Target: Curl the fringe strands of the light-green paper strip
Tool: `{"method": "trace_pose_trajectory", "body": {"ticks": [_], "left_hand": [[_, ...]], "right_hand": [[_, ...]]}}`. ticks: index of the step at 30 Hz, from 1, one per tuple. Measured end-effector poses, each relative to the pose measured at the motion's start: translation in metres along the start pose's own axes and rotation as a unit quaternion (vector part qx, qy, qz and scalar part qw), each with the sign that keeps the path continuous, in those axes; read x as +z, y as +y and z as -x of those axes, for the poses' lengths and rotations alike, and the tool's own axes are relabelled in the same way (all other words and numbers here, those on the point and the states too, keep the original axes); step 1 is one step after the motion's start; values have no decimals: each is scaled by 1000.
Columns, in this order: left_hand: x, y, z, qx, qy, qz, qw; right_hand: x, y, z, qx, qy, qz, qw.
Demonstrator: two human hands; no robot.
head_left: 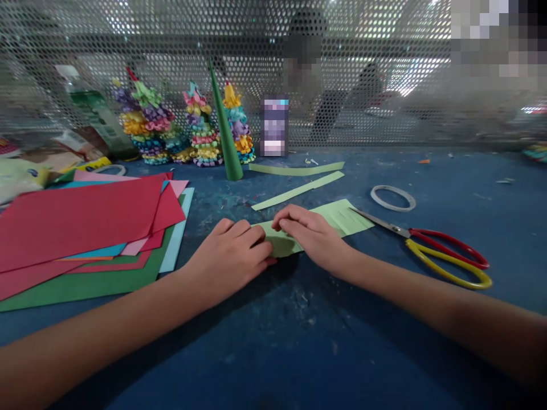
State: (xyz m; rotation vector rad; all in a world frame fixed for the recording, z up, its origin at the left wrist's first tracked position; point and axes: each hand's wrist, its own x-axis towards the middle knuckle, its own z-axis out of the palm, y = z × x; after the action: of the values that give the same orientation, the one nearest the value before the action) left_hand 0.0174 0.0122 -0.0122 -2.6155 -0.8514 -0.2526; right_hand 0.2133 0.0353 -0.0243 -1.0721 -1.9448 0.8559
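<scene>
Pale green paper strip point(342, 217) lies left of the scissors point(400, 230), one end under their tip; likely light, limp, crease-prone, best taken by its long edges. Left hand point(233, 250) curls over the end away from the scissors, right hand point(314, 239) half-curled nearer them; any pinch is hidden, cannot tell. Moving room: tabletop point(273, 341) near-left of the scissors.

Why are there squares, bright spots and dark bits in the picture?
Head view: blocky squares hide the top right corner and the small upright rectangle; head view: light glares through the holed screen; head view: shadow darkens the pale green paper between the left hand and right hand.
</scene>
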Motion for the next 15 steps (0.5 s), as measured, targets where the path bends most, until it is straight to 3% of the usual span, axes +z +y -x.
{"method": "trace_pose_trajectory", "body": {"ticks": [8,15], "left_hand": [[-3,-5,4,70,47,-76,994],[3,-10,3,43,46,-31,998]], "right_hand": [[0,-5,2,-44,-27,47,998],[3,-5,2,-83,-93,94,988]]}}
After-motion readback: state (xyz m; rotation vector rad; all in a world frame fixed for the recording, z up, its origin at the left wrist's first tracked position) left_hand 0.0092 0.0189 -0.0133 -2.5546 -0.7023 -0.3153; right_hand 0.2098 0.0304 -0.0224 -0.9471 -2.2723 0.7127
